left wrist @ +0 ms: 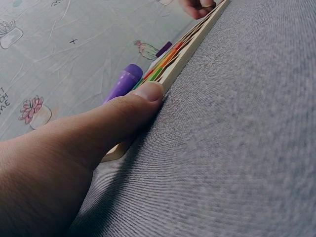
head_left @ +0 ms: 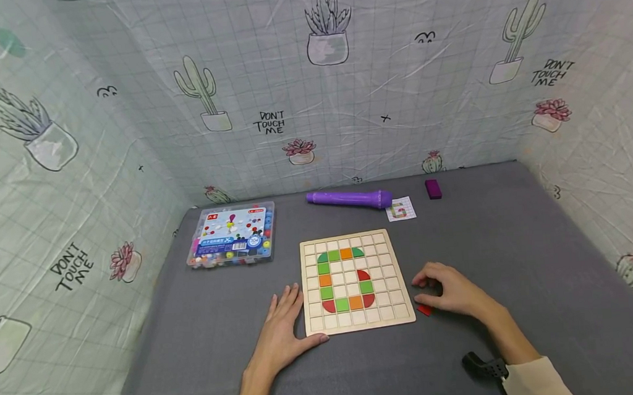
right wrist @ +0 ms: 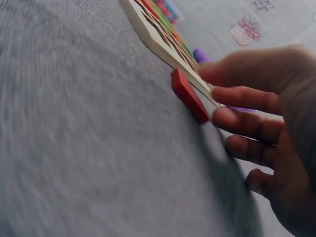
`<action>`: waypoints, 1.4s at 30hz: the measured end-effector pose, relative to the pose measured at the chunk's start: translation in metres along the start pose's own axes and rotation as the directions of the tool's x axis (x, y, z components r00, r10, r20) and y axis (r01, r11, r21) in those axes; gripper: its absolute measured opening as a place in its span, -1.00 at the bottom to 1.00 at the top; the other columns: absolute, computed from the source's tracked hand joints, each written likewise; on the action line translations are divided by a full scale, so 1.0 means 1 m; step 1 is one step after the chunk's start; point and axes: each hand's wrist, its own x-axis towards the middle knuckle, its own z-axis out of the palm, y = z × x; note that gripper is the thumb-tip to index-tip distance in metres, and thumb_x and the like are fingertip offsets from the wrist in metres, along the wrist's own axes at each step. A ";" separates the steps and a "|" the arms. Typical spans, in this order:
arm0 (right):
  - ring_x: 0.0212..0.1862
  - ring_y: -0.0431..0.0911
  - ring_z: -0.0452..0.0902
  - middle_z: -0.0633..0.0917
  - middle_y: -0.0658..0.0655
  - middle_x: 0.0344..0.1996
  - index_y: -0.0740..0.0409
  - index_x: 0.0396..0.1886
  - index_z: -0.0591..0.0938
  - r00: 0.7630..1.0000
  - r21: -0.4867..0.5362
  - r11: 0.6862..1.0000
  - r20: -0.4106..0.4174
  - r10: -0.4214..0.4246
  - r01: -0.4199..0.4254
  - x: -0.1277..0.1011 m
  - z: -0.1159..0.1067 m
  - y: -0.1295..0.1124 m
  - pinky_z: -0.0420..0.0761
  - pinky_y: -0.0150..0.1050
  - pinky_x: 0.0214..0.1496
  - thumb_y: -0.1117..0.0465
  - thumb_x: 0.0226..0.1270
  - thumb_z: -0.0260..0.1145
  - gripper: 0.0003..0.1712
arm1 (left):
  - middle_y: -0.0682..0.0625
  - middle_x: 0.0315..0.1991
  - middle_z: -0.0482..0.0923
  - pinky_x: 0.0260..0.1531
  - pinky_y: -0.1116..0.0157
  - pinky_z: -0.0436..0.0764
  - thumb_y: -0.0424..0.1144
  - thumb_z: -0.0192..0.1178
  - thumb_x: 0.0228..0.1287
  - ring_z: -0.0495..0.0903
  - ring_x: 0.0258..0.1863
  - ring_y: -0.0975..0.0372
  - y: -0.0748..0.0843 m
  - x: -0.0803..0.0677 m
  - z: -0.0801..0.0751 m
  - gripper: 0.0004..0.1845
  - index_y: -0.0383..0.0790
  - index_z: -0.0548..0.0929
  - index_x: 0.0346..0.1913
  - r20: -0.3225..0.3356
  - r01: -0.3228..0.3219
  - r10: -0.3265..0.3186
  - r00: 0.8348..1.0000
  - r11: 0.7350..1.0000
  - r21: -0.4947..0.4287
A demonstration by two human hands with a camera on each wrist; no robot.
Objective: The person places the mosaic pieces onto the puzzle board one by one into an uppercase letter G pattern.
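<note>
A square wooden grid board [head_left: 387, 279] lies on the grey table. Green, orange and red pieces in its cells form a rounded outline, with a red quarter-round piece [head_left: 363, 275] at its right side. My left hand [head_left: 283, 331] rests at the board's left edge, fingers extended, thumb [left wrist: 143, 94] against the near corner. To the right of the board, my right hand [head_left: 451, 289] hovers low with fingers loosely bent and a gap between thumb and fingers. A loose red block [right wrist: 189, 96] lies on the table just below its thumb, close to the board's edge.
Behind the board lies a purple microphone-shaped object [head_left: 349, 199], beside a small pattern card [head_left: 400, 209]. A dark purple block [head_left: 433, 189] sits at the back right. At the back left is a clear plastic case [head_left: 231, 235] of coloured beads. Printed cloth hangs around the table.
</note>
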 end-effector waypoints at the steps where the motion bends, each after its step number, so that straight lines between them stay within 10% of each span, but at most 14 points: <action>1: -0.26 -0.26 0.48 0.65 -0.13 -0.28 -0.06 -0.20 0.72 1.000 0.005 1.000 0.014 0.006 -0.006 -0.001 -0.001 0.000 0.58 -0.33 -0.23 0.09 0.10 0.59 -0.72 | -0.06 0.60 0.10 0.65 -0.02 -0.07 0.51 0.30 -0.04 0.01 0.62 0.06 0.000 0.000 0.000 0.20 -0.17 0.24 0.55 0.001 0.001 -0.001 1.000 1.000 -0.001; 8: -0.11 -0.30 0.43 0.62 -0.22 -0.24 -0.20 -0.23 0.75 0.992 0.018 0.998 0.106 0.066 -0.068 -0.006 -0.009 0.000 0.45 -0.19 -0.02 -0.18 -0.11 0.65 -0.57 | -0.06 0.59 0.11 0.65 -0.01 -0.07 0.52 0.30 -0.04 0.02 0.62 0.07 0.000 0.000 -0.001 0.19 -0.16 0.24 0.55 -0.003 0.002 -0.002 1.000 1.000 0.002; 21: -0.20 -0.33 0.40 0.61 -0.21 -0.35 -0.19 -0.43 0.72 0.995 0.034 0.999 0.102 -0.011 0.008 -0.005 -0.011 0.004 0.42 -0.27 -0.13 -0.01 -0.06 0.66 -0.76 | -0.06 0.60 0.11 0.65 -0.01 -0.07 0.52 0.29 -0.03 0.02 0.62 0.07 -0.001 0.000 -0.002 0.19 -0.15 0.24 0.55 -0.012 -0.004 0.004 1.000 1.000 0.006; 28: -0.44 -0.34 0.40 0.54 -0.14 -0.52 -0.08 -0.38 0.67 0.972 0.131 0.976 0.183 0.151 -0.176 -0.005 -0.016 0.002 0.45 -0.45 -0.44 0.05 0.07 0.60 -0.76 | -0.07 0.59 0.11 0.65 -0.03 -0.07 0.51 0.30 -0.03 0.02 0.62 0.06 0.000 0.000 -0.002 0.19 -0.15 0.24 0.55 -0.004 -0.002 0.002 1.000 1.000 0.000; 42: -0.40 -0.39 0.53 0.73 -0.14 -0.37 -0.02 -0.24 0.77 0.992 0.141 0.984 0.081 0.101 -0.112 0.004 -0.019 0.002 0.62 -0.43 -0.36 0.18 0.23 0.49 -0.89 | -0.07 0.59 0.13 0.63 -0.05 -0.03 0.52 0.30 -0.05 0.05 0.61 0.04 0.001 0.000 0.000 0.20 -0.16 0.25 0.55 -0.015 -0.005 0.005 1.000 1.000 0.009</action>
